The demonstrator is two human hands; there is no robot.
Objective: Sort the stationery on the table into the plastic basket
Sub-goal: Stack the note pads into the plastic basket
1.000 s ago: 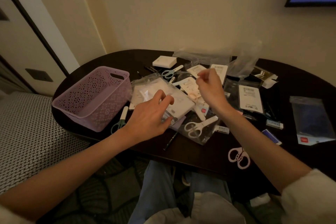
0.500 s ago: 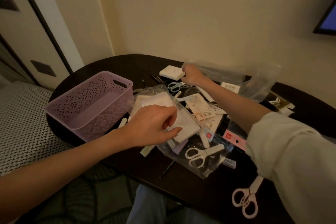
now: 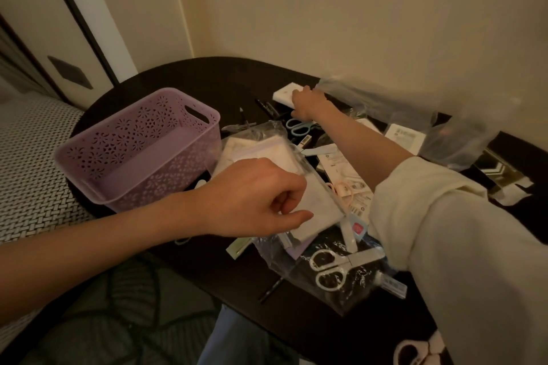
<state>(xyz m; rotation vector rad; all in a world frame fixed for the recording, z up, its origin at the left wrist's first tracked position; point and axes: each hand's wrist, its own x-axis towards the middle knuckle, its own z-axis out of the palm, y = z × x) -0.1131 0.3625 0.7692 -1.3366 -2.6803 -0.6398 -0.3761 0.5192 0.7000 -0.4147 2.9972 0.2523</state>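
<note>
Many stationery items lie in a loose heap on the dark desk (image 3: 184,80), none visibly inside the purple basket (image 3: 139,151), whose floor shows bare where it can be seen. The basket stands at the left side of the desk, just beside the heap, so each item needs only a short carry.

The left hand (image 3: 255,198) rests on a clear bag of white packets (image 3: 267,157) at the near edge of the heap. Its thumb and curled fingers pinch the flat white packet, the grip clenched on it. This hold appears to fix the bag so it can be lifted as one unit toward the basket directly beside it.

The right hand (image 3: 311,104) reaches across the heap to the far side of the desk and lies on a white box (image 3: 286,95). Its fingers curve over the near edge of the box; whether the grip has closed round it or only touches it cannot be told, since the hand covers that edge.

Blue-handled scissors (image 3: 298,126) lie just below that hand, with dark pens (image 3: 267,107) beside them. White-handled scissors (image 3: 329,268) in a clear wrapper lie at the front of the heap, next to the cream sleeve (image 3: 462,246). Crumpled clear plastic (image 3: 415,109) sits against the wall (image 3: 326,9) on the right.

Judged from this layout, sorting has barely begun: both hands are taking items at once.
</note>
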